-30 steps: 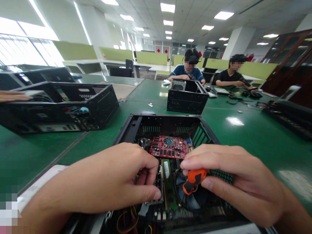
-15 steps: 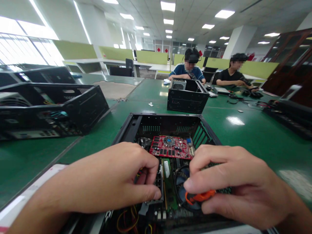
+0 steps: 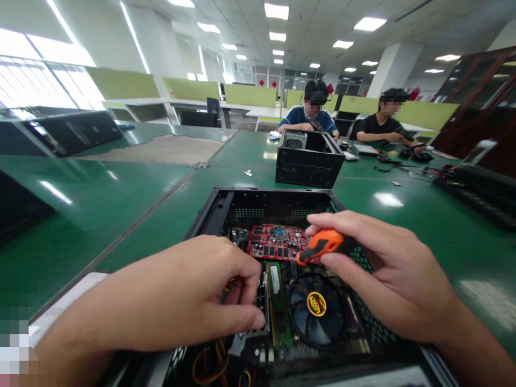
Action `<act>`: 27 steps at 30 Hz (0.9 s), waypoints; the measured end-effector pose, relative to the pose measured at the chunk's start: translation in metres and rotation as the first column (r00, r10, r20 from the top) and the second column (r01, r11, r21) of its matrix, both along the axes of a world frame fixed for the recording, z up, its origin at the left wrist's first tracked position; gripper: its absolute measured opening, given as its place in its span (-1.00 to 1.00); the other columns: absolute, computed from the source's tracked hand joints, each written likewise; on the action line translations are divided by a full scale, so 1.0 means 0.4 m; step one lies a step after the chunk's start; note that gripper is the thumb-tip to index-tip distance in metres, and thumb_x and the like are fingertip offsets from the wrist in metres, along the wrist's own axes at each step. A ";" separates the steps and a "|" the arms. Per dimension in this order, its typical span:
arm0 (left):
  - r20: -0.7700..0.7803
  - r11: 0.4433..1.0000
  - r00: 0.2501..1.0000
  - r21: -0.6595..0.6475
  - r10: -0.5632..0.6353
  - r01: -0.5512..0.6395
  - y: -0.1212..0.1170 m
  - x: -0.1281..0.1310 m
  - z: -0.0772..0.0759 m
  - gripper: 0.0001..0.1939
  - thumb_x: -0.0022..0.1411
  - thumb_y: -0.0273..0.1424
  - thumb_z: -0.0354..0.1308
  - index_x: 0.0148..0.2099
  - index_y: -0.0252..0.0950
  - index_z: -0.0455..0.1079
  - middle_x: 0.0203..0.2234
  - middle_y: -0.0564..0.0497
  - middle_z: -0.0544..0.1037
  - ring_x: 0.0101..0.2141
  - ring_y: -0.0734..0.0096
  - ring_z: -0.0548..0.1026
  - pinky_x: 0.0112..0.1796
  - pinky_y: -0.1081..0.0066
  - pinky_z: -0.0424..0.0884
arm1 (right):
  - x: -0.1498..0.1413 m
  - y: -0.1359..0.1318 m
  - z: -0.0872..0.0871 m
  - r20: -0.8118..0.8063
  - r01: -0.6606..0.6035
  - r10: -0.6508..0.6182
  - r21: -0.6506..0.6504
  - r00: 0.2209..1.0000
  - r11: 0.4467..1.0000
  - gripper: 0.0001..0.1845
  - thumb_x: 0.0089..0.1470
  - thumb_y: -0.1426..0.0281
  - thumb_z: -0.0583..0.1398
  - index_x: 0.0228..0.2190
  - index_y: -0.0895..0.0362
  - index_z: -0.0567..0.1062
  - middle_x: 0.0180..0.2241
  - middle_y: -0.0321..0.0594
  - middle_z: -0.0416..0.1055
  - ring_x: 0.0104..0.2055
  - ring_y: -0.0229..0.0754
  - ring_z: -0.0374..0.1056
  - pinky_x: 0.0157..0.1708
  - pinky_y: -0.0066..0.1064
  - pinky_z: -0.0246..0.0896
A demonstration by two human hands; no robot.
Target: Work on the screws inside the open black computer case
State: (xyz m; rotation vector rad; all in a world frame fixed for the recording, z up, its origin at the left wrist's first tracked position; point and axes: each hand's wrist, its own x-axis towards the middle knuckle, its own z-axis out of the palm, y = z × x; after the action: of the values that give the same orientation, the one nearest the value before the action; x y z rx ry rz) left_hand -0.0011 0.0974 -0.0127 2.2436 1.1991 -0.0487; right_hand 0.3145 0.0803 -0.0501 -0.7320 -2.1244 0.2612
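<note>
An open black computer case (image 3: 278, 194) lies in front of me. Inside it are a red graphics card (image 3: 268, 242), a green memory stick (image 3: 278, 301) and a black cooling fan (image 3: 316, 328) with a yellow centre label. My right hand (image 3: 387, 269) holds an orange-and-black screwdriver (image 3: 324, 243) by the handle, raised over the card's right end; its shaft is not visible. On the left side of the case, my left hand (image 3: 226, 295) is closed against a slotted metal bracket (image 3: 264, 301) beside the memory stick. Its fingertips are partly hidden.
Another black case (image 3: 308, 164) stands farther back on the green table (image 3: 237, 177). Two people sit at the far side. Cables and parts (image 3: 403, 156) lie near them. Dark cases (image 3: 72, 131) are at the left, and a loose cable (image 3: 209, 360) sits inside my case.
My right hand has lifted the screwdriver off the fan area, up toward the graphics card. My left hand stays put. The case at the left has slid mostly out of view.
</note>
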 end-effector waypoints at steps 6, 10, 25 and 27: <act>0.000 1.000 1.000 0.003 0.003 -0.003 -0.006 -0.004 0.003 -0.76 0.39 -0.16 0.53 -0.34 -0.04 0.65 -0.46 0.13 0.71 -0.43 0.27 0.60 -0.37 0.29 0.33 | -0.011 0.002 -0.007 0.091 0.051 -0.056 0.051 0.994 0.997 -0.60 0.62 0.51 0.28 0.32 0.23 0.78 0.15 0.05 0.96 0.12 0.00 0.94 0.16 -0.29 0.89; -0.007 1.000 1.000 -0.002 0.003 -0.003 -0.003 0.004 0.006 -0.75 0.38 -0.16 0.51 -0.35 -0.05 0.63 -0.47 0.13 0.70 -0.43 0.28 0.59 -0.37 0.29 0.33 | -0.009 0.005 0.000 0.111 0.049 -0.056 0.069 0.992 0.996 -0.61 0.63 0.52 0.26 0.29 0.26 0.79 0.10 0.03 0.96 0.11 -0.04 0.94 0.19 -0.34 0.87; 0.002 1.000 1.000 -0.007 0.011 -0.011 -0.003 0.002 0.006 -0.74 0.38 -0.15 0.52 -0.36 -0.04 0.63 -0.48 0.14 0.69 -0.44 0.28 0.59 -0.37 0.29 0.32 | -0.013 0.005 -0.002 0.109 0.072 -0.076 0.039 0.991 0.997 -0.62 0.62 0.51 0.28 0.28 0.19 0.81 0.08 0.01 0.96 0.09 0.00 0.94 0.19 -0.28 0.88; -0.002 1.000 1.000 0.000 0.014 -0.014 -0.005 0.000 0.007 -0.74 0.37 -0.15 0.51 -0.36 -0.04 0.62 -0.47 0.14 0.70 -0.44 0.28 0.59 -0.36 0.29 0.32 | -0.015 0.004 -0.001 0.101 0.079 -0.081 0.030 0.992 0.996 -0.64 0.60 0.52 0.30 0.24 0.17 0.83 0.06 -0.01 0.96 0.05 -0.01 0.93 0.13 -0.29 0.88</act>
State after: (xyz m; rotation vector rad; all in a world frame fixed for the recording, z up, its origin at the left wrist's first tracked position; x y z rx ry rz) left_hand -0.0010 0.0954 -0.0100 2.2358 1.2157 -0.0460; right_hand 0.3087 0.0821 -0.0503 -0.8287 -2.1845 0.1555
